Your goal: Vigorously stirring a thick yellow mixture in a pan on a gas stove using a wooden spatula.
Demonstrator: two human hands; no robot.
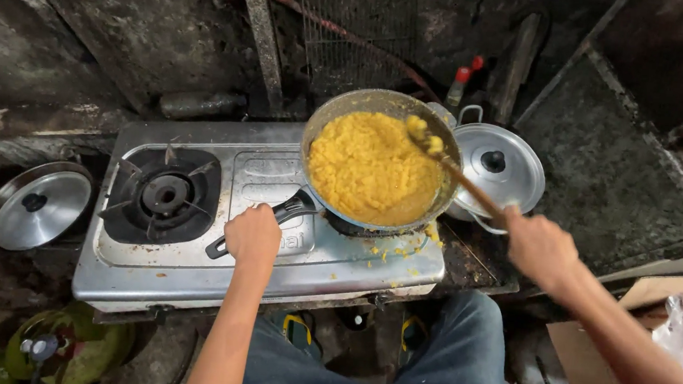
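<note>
A metal frying pan (440, 199) full of yellow crumbly food (370, 166) sits on the right burner of a steel two-burner stove (187, 265). My left hand (252, 234) is closed around the pan's black handle (295, 207). My right hand (540, 247) grips a wooden spoon (462, 181) whose tip, coated with yellow food, rests in the pan's far right side.
The stove's left burner (164, 194) stands bare. A lidded steel pot (499, 165) sits right of the pan, and another steel lid (36, 205) lies left of the stove. Yellow crumbs dot the stove's right edge. Green gas cylinders (64, 349) stand below left; cardboard (591, 354) lies at right.
</note>
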